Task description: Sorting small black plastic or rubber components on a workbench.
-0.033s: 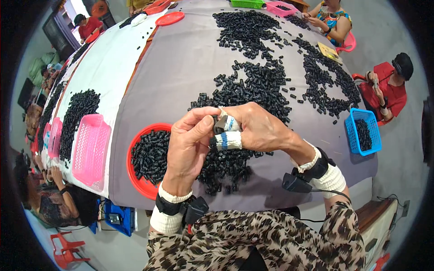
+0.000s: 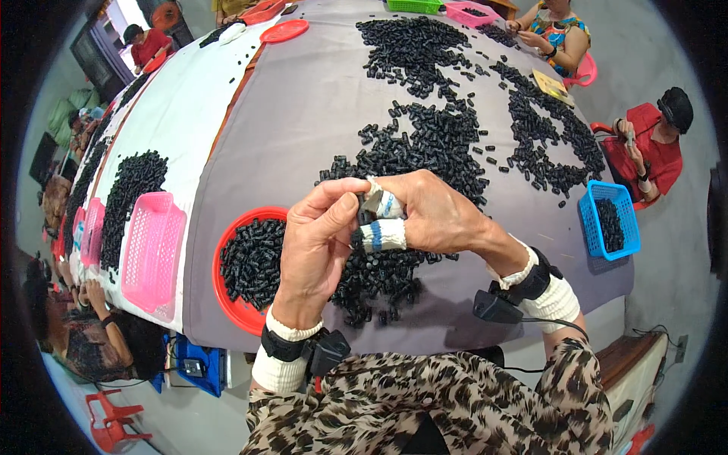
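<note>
Above the heaped black parts, my two hands meet in the middle of the view. My left hand (image 2: 322, 235) pinches a small black part, mostly hidden by thumb and fingers. White coverings, one with a blue stripe, wrap the fingers of my right hand (image 2: 440, 212). That hand is closed on a small metal blade (image 2: 371, 202), held against the black part at my left fingertips. Under and beyond my hands spreads a big pile of short black cylindrical parts (image 2: 425, 144). A round red basin (image 2: 220, 284) full of the same parts stands beside my left hand.
Pink baskets (image 2: 154, 250) stand to the left on a white-covered table. On the right is a blue basket (image 2: 611, 220) partly filled with black parts. A person in red (image 2: 654, 144) sits at the right edge, and other people work around the table (image 2: 265, 136).
The metal blade at my fingertips has shifted slightly upward. Both hands otherwise keep their places.
</note>
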Available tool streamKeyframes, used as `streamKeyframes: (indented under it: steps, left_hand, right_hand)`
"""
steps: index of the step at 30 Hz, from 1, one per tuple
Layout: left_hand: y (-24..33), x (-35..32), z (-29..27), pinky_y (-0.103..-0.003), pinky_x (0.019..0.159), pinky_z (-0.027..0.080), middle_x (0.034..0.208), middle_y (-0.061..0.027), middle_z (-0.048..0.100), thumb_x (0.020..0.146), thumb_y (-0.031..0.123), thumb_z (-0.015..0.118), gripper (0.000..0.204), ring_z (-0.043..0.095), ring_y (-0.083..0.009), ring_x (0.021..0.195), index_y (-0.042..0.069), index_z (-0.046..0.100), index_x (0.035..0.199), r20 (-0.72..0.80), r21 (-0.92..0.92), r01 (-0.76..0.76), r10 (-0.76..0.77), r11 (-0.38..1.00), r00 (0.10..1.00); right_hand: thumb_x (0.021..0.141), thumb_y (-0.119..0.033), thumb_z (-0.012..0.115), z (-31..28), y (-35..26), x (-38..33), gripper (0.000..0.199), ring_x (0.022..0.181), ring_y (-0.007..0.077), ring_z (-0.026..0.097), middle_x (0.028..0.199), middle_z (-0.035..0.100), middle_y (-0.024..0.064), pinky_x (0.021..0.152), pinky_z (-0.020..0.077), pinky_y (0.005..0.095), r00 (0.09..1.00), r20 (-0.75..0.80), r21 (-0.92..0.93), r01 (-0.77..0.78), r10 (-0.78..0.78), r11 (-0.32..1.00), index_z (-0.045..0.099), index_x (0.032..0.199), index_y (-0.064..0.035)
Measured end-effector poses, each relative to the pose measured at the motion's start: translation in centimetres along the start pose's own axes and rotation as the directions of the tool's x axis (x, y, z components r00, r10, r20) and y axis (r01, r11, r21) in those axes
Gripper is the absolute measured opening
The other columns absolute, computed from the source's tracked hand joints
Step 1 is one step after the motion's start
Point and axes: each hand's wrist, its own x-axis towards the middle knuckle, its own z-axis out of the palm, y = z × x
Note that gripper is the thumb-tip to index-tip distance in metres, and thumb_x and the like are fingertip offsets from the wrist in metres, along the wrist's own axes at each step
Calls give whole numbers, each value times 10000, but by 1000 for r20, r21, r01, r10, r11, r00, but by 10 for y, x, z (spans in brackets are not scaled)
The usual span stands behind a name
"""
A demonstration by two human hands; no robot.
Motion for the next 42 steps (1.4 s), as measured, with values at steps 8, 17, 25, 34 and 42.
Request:
streamKeyframes:
  steps: [8, 17, 25, 34, 42]
  left_hand:
    - [-8, -1, 3, -232, 741, 466, 932, -60, 612, 865, 98, 548, 182, 579, -107, 837, -5, 581, 1012, 26, -39, 18, -17, 999, 1000]
    - [-10, -2, 3, -238, 766, 456, 933, -60, 611, 859, 81, 552, 171, 574, -108, 850, -6, 584, 1003, 27, -5, 12, -12, 1000, 1000]
    - [-11, -2, 3, -206, 736, 441, 920, -51, 610, 857, 84, 560, 166, 562, -83, 823, -6, 590, 992, 13, 58, -4, 4, 998, 1000]
    - [-13, -1, 6, -214, 719, 445, 892, -58, 613, 847, 94, 576, 199, 567, -92, 788, 1, 573, 1023, -19, -61, 28, -29, 998, 999]
    - [-18, 2, 6, -236, 718, 473, 874, -59, 616, 777, -6, 571, 219, 589, -112, 797, -22, 577, 995, -77, 94, 32, -25, 995, 997]
  right_hand:
    - [678, -247, 731, 1, 16, -4, 326, 582, 106, 481, 637, 524, 33, 538, 408, 274, 998, -50, -46, -42, 39, 998, 549, 812, -12]
    - [686, -295, 677, 0, 10, -7, 331, 572, 257, 558, 645, 574, 130, 559, 429, 359, 998, -52, -63, -38, 34, 997, 551, 772, -1]
    - [702, -273, 715, 2, 19, -8, 357, 577, 116, 480, 637, 538, 50, 544, 422, 290, 1000, -11, -64, -13, 12, 998, 559, 882, -8]
    - [678, -279, 716, 3, 9, -9, 350, 548, 177, 532, 624, 561, 122, 530, 420, 318, 990, -121, 37, -71, 75, 997, 557, 797, 9]
    - [656, -209, 690, 4, 19, -12, 298, 520, 206, 532, 600, 536, 140, 498, 399, 342, 986, -158, -14, -48, 45, 999, 519, 751, 16]
